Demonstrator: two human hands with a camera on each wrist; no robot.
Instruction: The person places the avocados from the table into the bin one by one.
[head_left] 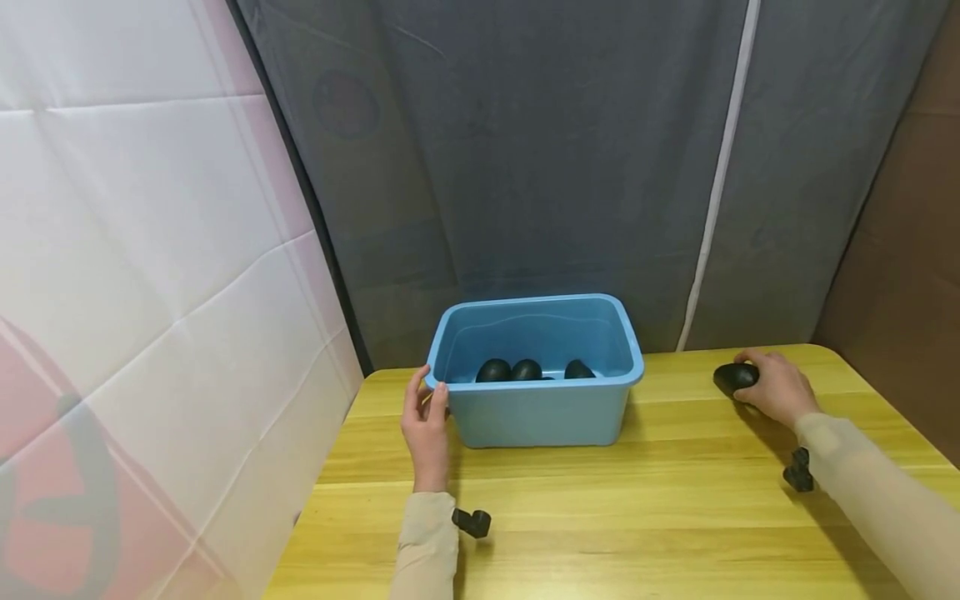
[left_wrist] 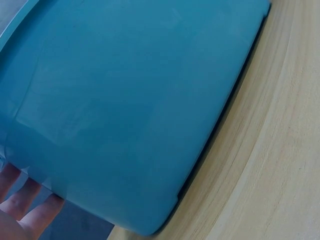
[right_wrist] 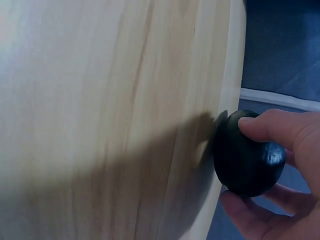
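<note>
A blue plastic bin (head_left: 540, 412) stands on the yellow wooden table (head_left: 637, 517) and holds several black rounded stones (head_left: 493, 371). My left hand (head_left: 425, 421) grips the bin's left front corner, thumb at the rim; its fingers (left_wrist: 20, 197) show at the bin's wall (left_wrist: 130, 100) in the left wrist view. My right hand (head_left: 776, 387) lies on the table's far right, its fingers curled round another black stone (head_left: 733, 377). In the right wrist view, fingers (right_wrist: 270, 127) and thumb pinch that stone (right_wrist: 245, 160) near the table edge.
A grey curtain (head_left: 562, 150) hangs behind the table, with a white padded wall (head_left: 135, 250) at the left and a brown panel (head_left: 907, 250) at the right. Black wrist mounts (head_left: 472, 522) sit on both sleeves.
</note>
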